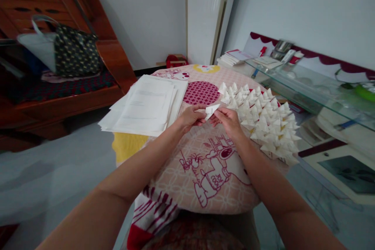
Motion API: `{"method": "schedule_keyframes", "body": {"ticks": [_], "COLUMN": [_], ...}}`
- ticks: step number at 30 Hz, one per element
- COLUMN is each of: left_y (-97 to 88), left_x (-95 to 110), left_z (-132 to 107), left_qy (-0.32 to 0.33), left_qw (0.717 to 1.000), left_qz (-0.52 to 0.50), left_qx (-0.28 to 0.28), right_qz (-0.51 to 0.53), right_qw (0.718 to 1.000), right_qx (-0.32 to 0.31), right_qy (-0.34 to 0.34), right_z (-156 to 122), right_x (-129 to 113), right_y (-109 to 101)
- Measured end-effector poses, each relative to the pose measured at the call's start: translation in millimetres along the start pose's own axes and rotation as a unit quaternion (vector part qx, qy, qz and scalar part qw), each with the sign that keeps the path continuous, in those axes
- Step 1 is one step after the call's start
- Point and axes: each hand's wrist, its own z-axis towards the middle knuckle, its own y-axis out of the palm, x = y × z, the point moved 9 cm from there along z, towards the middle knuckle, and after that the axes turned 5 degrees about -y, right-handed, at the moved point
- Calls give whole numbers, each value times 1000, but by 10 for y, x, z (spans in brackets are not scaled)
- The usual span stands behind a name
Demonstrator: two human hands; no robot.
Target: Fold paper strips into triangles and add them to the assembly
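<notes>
Between my two hands, above the round cloth-covered table, is a small folded piece of white paper [211,111] with some dark print on it. My left hand [193,118] pinches its left end. At its right end the fingers of my right hand [227,119] are closed on the same paper. Left of my hands lies a loose stack of white paper sheets [146,105], the top one faintly printed. Close by on the right stand many pointed folded paper pieces [260,117], set in rows.
The pink patterned tablecloth [216,175] hangs over the table's near edge. A glass-topped cabinet [310,90] with papers and metal containers runs along the right wall. On the left, a wooden bench [114,70] holds a dark patterned bag [76,50]. A tall white appliance [204,19] stands behind.
</notes>
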Motion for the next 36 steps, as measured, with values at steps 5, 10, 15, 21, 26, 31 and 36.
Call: {"method": "schedule_keyframes", "body": {"ticks": [5,10,15,21,26,31,36], "left_y": [64,32,18,-1,-1,-2,16], "left_x": [-112,-183,-215,-221,-228,-202,-196], "left_z": [-15,4,17,18,26,19,-2], "left_qy": [51,61,59,66,77,107,117], "left_qw": [997,995,995,994,993,993,992], "left_qz": [-22,-55,-74,-89,-83,-48,-43], "left_qx": [-52,-50,-35,-21,-23,-11,-14], "right_qz": [-5,-14,-45,-62,-64,-84,-68], "right_qw": [1000,1000,999,998,998,996,995], "right_qx": [-9,-17,-9,-12,-11,12,3], "right_qy": [11,15,21,4,-15,7,73], "right_z": [9,10,5,20,6,-14,-29], "right_x": [86,142,184,182,127,134,285], "right_y": [1,20,-2,12,13,9,73]}}
